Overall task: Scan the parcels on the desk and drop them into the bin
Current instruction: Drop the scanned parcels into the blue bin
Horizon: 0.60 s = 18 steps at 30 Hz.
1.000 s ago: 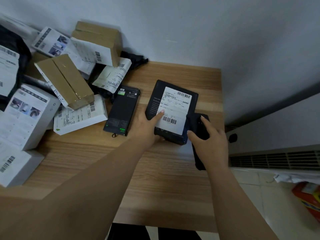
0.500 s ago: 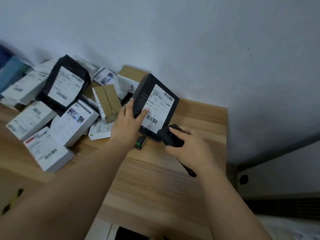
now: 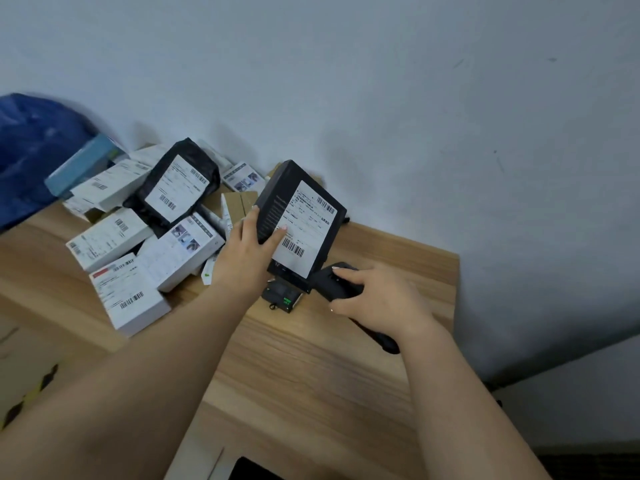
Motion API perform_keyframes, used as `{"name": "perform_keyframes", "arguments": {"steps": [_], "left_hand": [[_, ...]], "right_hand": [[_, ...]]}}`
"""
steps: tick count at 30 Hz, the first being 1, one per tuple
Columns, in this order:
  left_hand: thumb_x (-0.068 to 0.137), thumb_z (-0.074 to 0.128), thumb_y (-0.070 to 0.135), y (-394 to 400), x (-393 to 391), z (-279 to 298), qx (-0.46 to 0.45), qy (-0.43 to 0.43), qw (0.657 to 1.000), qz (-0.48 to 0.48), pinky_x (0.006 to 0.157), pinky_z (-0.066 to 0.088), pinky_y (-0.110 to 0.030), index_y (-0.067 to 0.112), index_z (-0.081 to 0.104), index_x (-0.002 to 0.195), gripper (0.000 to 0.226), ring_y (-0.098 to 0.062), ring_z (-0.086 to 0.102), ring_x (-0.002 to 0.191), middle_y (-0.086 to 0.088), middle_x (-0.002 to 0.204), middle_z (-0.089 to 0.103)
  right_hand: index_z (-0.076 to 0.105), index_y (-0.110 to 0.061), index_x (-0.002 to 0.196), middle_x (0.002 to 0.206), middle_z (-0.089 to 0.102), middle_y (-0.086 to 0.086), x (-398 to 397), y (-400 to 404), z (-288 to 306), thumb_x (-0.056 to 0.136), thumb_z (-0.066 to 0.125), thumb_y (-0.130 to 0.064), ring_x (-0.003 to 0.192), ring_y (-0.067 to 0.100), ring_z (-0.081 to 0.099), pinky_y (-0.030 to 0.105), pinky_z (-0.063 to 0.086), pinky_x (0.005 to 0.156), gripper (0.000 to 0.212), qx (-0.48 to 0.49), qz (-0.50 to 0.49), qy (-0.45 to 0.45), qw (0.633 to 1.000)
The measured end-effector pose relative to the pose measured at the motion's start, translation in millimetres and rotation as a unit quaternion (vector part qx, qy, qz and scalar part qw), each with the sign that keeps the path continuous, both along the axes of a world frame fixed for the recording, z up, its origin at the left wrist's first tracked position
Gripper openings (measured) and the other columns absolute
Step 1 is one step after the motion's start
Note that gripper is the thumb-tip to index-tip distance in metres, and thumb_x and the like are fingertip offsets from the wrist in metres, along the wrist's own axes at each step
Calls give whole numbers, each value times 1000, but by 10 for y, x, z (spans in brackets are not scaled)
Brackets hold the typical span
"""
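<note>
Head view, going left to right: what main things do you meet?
Blue bag → black mailer pouch → left hand → black box, lifted → right hand gripping the scanner.

Wall (image 3: 381, 81): plain, pale grey-white, a few small dark scuffs toward the right. Light is soft and even, dim; faint shadows fall on the wall above the desk's far edge. Desk (image 3: 311, 368): light wood-grain top, pushed against the wall, right end stopping short of a lighter panel (image 3: 571, 393) low on the right. Past the desk's left end a blue plastic bag (image 3: 31, 150) bulges. Pale floor (image 3: 20, 358) shows at lower left, blurred.
</note>
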<state>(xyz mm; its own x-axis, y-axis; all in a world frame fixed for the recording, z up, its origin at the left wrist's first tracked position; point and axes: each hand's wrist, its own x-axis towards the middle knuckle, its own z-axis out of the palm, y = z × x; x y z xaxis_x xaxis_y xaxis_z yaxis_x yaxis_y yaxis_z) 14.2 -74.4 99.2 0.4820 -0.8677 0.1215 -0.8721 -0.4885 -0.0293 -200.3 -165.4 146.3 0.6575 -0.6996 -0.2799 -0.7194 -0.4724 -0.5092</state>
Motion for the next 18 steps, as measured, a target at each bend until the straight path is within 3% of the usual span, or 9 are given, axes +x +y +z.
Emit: {"name": "perform_keyframes", "arguments": {"steps": [6, 12, 15, 18], "left_hand": [[85, 75, 35, 234, 38, 68, -76, 74, 990, 96, 105, 40, -49, 38, 22, 152, 85, -35, 13, 142, -13, 158, -4], [84, 76, 37, 741, 166, 167, -162, 121, 958, 205, 106, 38, -50, 36, 25, 152, 86, -33, 9, 143, -11, 158, -6], [85, 75, 35, 1168, 364, 196, -196, 126, 938, 257, 107, 36, -49, 37, 24, 152, 84, -33, 9, 143, -11, 159, -5], [86, 75, 33, 1743, 676, 199, -218, 98, 920, 310, 104, 40, -48, 37, 24, 152, 84, -34, 14, 140, -12, 158, -4]], "right_hand": [[49, -50, 140, 124, 50, -11, 218, 86, 5, 80, 70, -50, 109, 6, 49, 30, 41, 84, 64, 18, -66, -158, 985], [45, -46, 145, 138, 44, -8, 825, 432, 117, 85, 70, -46, 107, 4, 44, 26, 36, 83, 64, -6, -108, -234, 966], [45, -48, 144, 146, 40, -6, 1261, 741, 156, 85, 69, -47, 122, 11, 47, 30, 42, 90, 63, -11, -94, -259, 961], [45, -48, 144, 144, 40, -5, 1780, 1200, 183, 85, 68, -48, 125, 14, 49, 36, 46, 99, 63, -7, -67, -288, 955]]}}
